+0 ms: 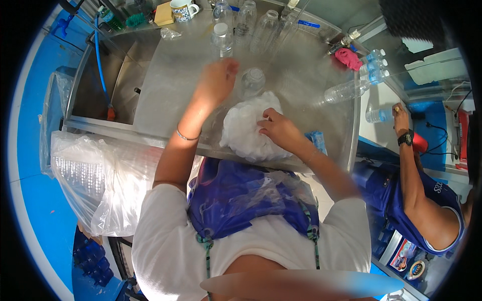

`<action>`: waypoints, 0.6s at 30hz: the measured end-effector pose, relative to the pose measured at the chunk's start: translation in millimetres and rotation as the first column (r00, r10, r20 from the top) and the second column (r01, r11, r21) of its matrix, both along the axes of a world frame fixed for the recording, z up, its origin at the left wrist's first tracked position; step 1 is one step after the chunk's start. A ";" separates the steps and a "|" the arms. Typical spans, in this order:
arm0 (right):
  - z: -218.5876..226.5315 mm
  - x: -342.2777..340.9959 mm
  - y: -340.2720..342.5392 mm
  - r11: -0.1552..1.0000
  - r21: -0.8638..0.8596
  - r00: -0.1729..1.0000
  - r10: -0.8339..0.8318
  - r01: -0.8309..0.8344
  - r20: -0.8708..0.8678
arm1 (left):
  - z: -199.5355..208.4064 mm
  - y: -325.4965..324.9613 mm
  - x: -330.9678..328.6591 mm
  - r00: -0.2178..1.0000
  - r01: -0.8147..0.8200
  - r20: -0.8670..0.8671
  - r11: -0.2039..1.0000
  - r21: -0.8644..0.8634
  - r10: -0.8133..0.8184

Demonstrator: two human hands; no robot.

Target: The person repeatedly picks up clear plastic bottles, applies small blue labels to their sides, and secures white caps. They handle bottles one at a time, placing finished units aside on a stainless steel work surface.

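Note:
My left hand (221,79) is over the steel counter (173,85), just on the near side of a clear bottle with a white cap (221,40). Motion smears its fingers, so its grip cannot be made out. A clear bottle (252,82) stands to the right of that hand, its mouth toward me. In front of me lies a heaped white pile (246,123), perhaps small caps in a thin bag; the pieces are not distinct. My right hand (281,131) reaches onto its right side, fingers bent and apart, nothing visible between them.
Several clear bottles (246,22) stand along the back beside a patterned mug (184,9) and a yellow sponge (163,14). A sink (128,75) is at left. On the right, a co-worker's hand (400,118) is by more bottles (374,67). A blue packet (316,141) lies near my right forearm.

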State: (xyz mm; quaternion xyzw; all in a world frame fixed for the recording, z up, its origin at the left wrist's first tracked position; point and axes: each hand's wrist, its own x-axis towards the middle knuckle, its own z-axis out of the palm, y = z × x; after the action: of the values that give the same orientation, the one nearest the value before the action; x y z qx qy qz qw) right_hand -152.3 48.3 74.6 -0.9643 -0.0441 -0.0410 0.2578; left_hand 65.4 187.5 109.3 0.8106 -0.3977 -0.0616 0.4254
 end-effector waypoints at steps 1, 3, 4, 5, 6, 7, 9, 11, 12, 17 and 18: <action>0.3 -0.6 -0.8 0.997 0.078 0.999 -0.019 0.022 -0.035 | 14.8 -3.9 6.6 1.000 0.002 0.012 0.997 -0.073 -0.001; 0.8 -1.8 -3.3 0.999 0.046 0.998 -0.018 0.021 -0.056 | 39.0 -31.6 15.8 0.992 0.000 0.122 0.987 -0.160 0.020; 0.9 -2.9 -4.2 0.999 0.035 0.994 -0.008 0.012 -0.106 | 49.3 -54.5 24.5 0.959 0.038 0.281 0.965 -0.259 0.037; 1.2 -2.9 -5.8 0.998 0.052 0.996 -0.032 0.037 -0.088 | 55.2 -77.4 29.7 0.949 0.043 0.314 0.979 -0.199 0.022; 1.6 -3.3 -6.4 0.996 0.073 0.993 -0.044 0.052 -0.107 | 58.8 -100.7 36.9 0.901 0.084 0.433 0.963 -0.257 0.037; 2.4 -4.6 -6.4 0.993 0.093 0.994 -0.063 0.072 -0.092 | 60.5 -122.0 46.3 0.899 0.049 0.438 0.985 -0.164 0.028; 3.1 -4.2 -4.4 0.998 0.068 0.995 -0.003 0.010 -0.100 | 53.0 -152.4 59.3 0.890 0.010 0.456 0.997 -0.081 0.028; 3.7 -2.7 -0.3 1.000 0.001 0.998 -0.025 0.025 -0.062 | 42.3 -173.3 67.3 0.921 -0.007 0.390 0.998 0.064 -0.018; 3.7 -2.4 2.6 0.996 -0.055 0.997 -0.071 0.069 -0.034 | 37.1 -179.5 71.0 0.915 0.007 0.403 0.997 0.082 -0.040; 8.3 -1.2 3.2 0.988 -0.132 0.994 -0.094 0.086 -0.054 | 21.9 -187.1 76.5 0.918 0.025 0.387 0.987 0.161 -0.086; 10.7 -2.3 -0.2 0.991 -0.097 0.994 -0.095 0.089 -0.052 | 22.7 -184.6 76.9 0.913 0.032 0.400 0.992 0.123 -0.079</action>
State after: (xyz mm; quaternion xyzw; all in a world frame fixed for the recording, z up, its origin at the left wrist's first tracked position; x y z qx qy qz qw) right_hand -154.5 48.0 85.3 -0.9773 0.0059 -0.0233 0.2107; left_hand 142.3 2.9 132.0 0.8172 -0.4956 0.0723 0.2853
